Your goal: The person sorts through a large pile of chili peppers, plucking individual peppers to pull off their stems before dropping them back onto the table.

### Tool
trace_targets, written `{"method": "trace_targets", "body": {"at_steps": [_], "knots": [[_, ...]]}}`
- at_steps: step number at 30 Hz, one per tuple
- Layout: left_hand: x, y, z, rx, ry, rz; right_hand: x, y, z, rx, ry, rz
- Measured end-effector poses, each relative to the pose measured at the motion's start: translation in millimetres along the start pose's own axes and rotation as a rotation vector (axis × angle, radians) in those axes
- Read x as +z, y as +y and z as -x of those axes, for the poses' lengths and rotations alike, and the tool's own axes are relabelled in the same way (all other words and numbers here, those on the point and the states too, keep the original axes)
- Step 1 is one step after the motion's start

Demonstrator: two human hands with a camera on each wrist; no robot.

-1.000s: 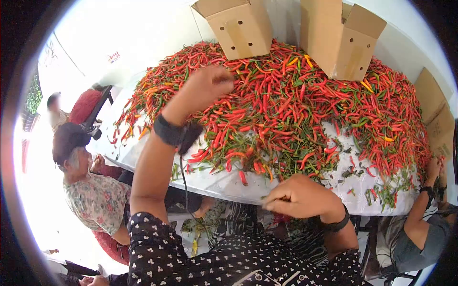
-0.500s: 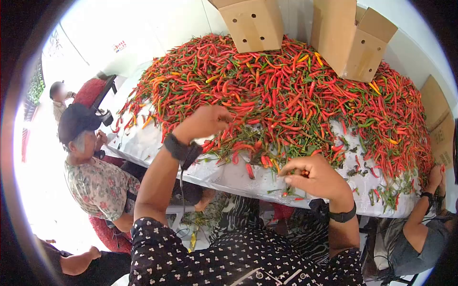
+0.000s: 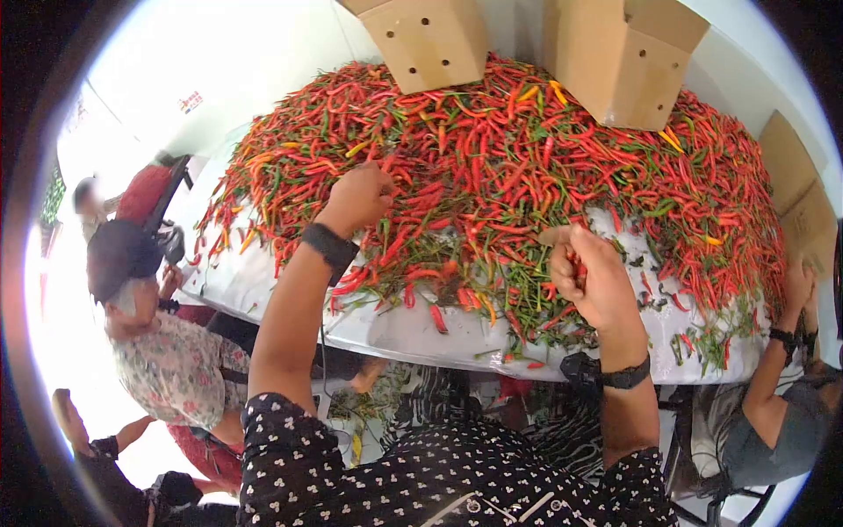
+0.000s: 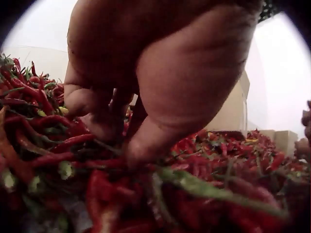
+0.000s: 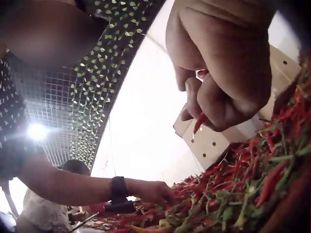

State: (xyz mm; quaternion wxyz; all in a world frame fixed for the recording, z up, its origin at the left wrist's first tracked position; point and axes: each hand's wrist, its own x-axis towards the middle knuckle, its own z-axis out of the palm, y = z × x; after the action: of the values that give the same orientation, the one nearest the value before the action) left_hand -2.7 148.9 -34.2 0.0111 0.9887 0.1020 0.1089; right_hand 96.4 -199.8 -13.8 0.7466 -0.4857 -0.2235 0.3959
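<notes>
Red chili peppers with green stems are heaped on the table. My left hand is low over the left-centre of the heap. In the left wrist view its thumb and fingers come together among the peppers, with a dark red pepper between them, partly hidden. Above the front of the heap, my right hand curls round red chilies; one red tip sticks out below its fingers in the right wrist view. How many it holds is hidden.
Two cardboard boxes stand behind the heap, with more cardboard at right. White table covering shows along the front edge. A person in a cap sits at left; another person's hands are at the right edge.
My right hand has risen from the table's front edge to above the peppers, its fingers now pointing upward. My left hand came down towards me, then moved slightly back up over the heap.
</notes>
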Motion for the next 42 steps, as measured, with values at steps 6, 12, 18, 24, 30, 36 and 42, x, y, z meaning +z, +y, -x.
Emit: {"method": "trace_targets", "body": {"at_steps": [6,12,18,24,30,36,42], "knots": [[-39,74,6,-0.072,0.084,0.38,0,5,-5,0.121,0.046,-0.245],[-38,134,14,0.046,0.033,0.737,3,8,-4,0.101,0.018,-0.199],[-33,171,27,0.135,-0.103,0.913,7,12,-3,0.012,0.046,0.001],[-31,182,42,0.064,-0.121,0.928,11,13,-2,0.028,0.075,0.246],[-15,186,57,-0.024,0.015,1.026,25,14,4,-0.313,0.117,0.76],[-23,157,58,-0.169,0.111,0.98,18,11,8,-0.118,0.137,0.283],[-29,123,71,-0.131,0.398,0.579,6,2,3,-0.048,0.117,-0.307]]}}
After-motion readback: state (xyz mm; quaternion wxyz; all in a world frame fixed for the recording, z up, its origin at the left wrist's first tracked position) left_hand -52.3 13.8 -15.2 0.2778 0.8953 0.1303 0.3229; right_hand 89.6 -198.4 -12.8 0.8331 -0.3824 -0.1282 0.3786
